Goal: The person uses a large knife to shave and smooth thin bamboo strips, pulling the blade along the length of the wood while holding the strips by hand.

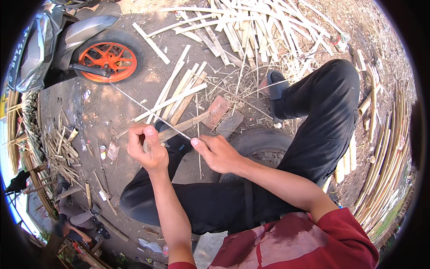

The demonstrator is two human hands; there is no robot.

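Observation:
My left hand (145,150) is closed around a flat bamboo slat (188,125) that angles up to the right, over my knee. A thin bamboo strip (139,104) runs from my hands up left toward the motorbike wheel. My right hand (215,152) pinches this thin strip near the slat, thumb and forefinger together. Both hands sit close together above my black trousers (322,121). Whether a blade is held is hidden by my fingers.
A grey motorbike with an orange wheel (108,60) stands at the upper left. Split bamboo strips (251,27) lie piled at the top, more slats (179,92) lie ahead. A brick (218,110) and an old tyre (262,143) are by my legs. Bamboo poles (387,157) line the right.

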